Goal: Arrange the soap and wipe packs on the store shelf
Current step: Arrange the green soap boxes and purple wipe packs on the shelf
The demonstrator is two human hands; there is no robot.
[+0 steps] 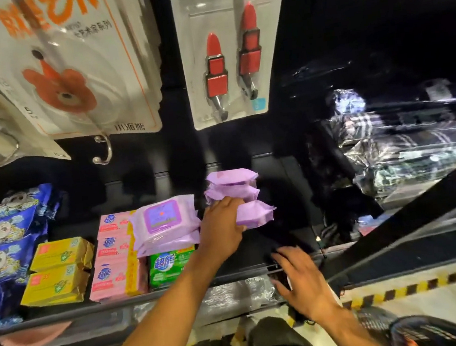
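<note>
Closely curled fingers of the left hand (221, 227) are wrapped round a small lilac plastic wipe pack (255, 215). It is held lengthwise along the black metal shelf (289, 220), free end rightward. The right hand (302, 284) is spread at the shelf edge.

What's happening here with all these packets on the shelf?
A person is stocking a store shelf. Their left hand grips the front one of a row of small purple packs near the shelf's middle. The right hand hovers open at the front edge, apparently holding nothing. To the left, larger wipe packs lie on pink soap bars and green soap, beside yellow soap bars and blue packs.
</note>
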